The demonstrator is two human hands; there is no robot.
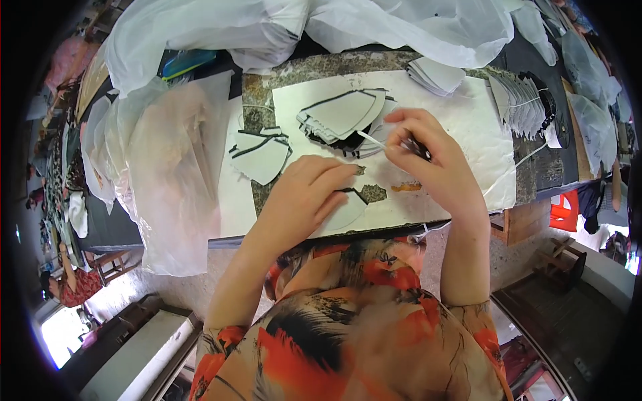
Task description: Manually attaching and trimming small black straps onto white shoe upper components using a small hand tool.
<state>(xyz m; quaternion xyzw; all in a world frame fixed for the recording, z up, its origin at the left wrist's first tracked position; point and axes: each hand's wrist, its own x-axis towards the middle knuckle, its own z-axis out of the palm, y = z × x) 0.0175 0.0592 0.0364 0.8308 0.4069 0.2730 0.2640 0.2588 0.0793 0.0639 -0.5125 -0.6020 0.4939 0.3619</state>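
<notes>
My left hand [301, 194] rests low over the white work sheet, its fingers bent and the thumb on a rounded white cut piece [346, 210] with a dark strip at its upper edge. To its right, my right hand [431, 147] is closed around a thin tool with a white shaft [372, 140]; a dark part shows in the palm, and its exact kind is hard to make out. Just beyond the shaft's end lies a stack of white, dark-edged cut pieces [341, 115]. A smaller group of similar pieces [261, 155] sits left, past my left hand.
Translucent plastic bags [174, 167] cover the table's left side, and more plastic [408, 30] lies along the back. White pieces [436, 75] are piled at the back, with a tied grey bundle [518, 105] at right. The work sheet [481, 154] has torn holes.
</notes>
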